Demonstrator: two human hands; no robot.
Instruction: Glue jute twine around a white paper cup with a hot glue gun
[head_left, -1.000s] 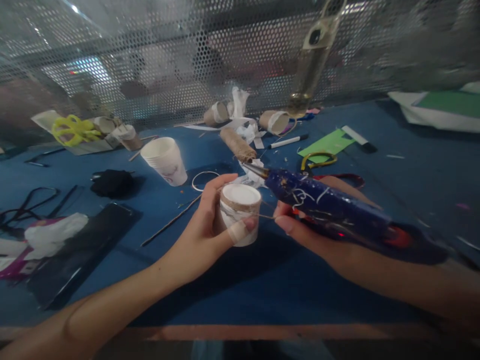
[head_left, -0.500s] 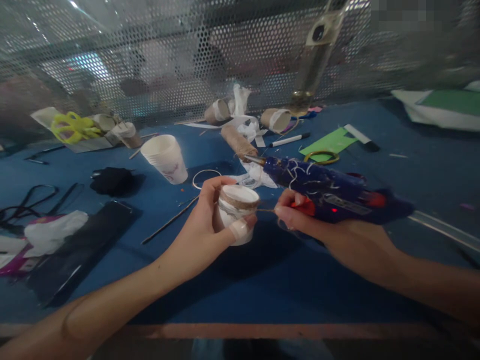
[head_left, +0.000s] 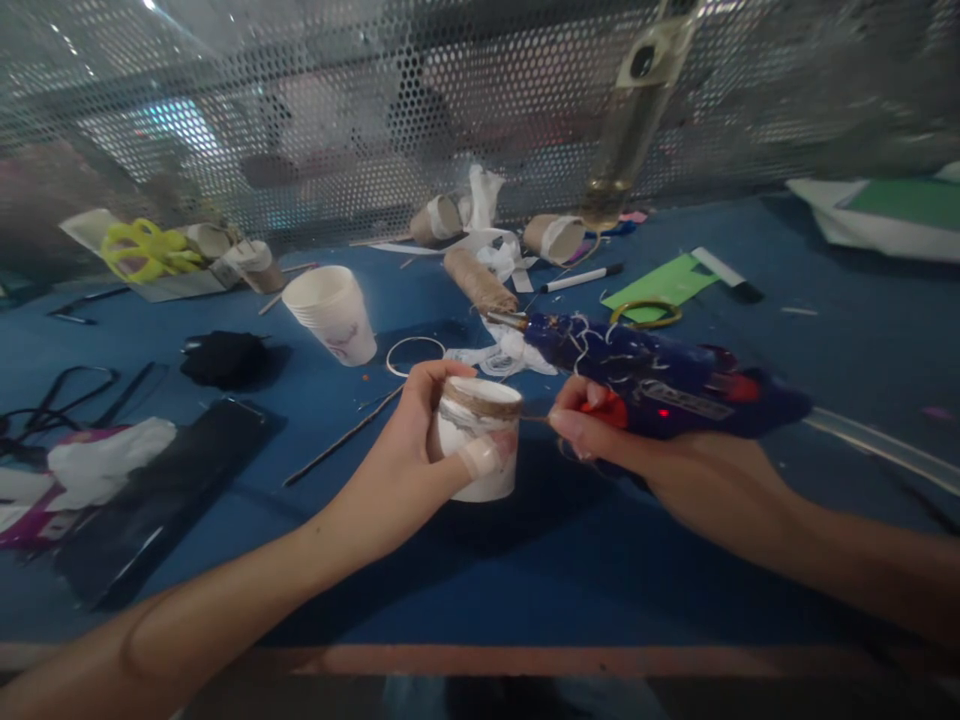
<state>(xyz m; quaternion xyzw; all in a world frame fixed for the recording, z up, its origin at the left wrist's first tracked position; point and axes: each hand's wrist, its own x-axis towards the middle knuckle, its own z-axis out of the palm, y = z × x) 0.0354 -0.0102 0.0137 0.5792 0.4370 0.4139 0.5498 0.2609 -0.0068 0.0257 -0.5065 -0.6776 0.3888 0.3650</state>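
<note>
1. A perforated metal screen (head_left: 337, 130) stands behind a blue tabletop (head_left: 420, 590) scattered with craft supplies.
2. The left hand (head_left: 405, 440) curls around a white paper cup (head_left: 484, 485), thumb across its front; the cup is upright near the table's middle, brown twine (head_left: 484, 401) banding it just below the rim.
3. The right hand (head_left: 637, 440) is closed around the handle of a blue hot glue gun (head_left: 637, 372), thumb and finger also pinching a twine strand (head_left: 535, 418) that runs to the cup.
4. The gun's nozzle (head_left: 506, 318) points left, apart from the cup.
5. Beyond lie a twine roll (head_left: 478, 279), a capped marker (head_left: 581, 279) and green paper (head_left: 656, 287); stacked paper cups (head_left: 334, 318) stand to the left.
</note>
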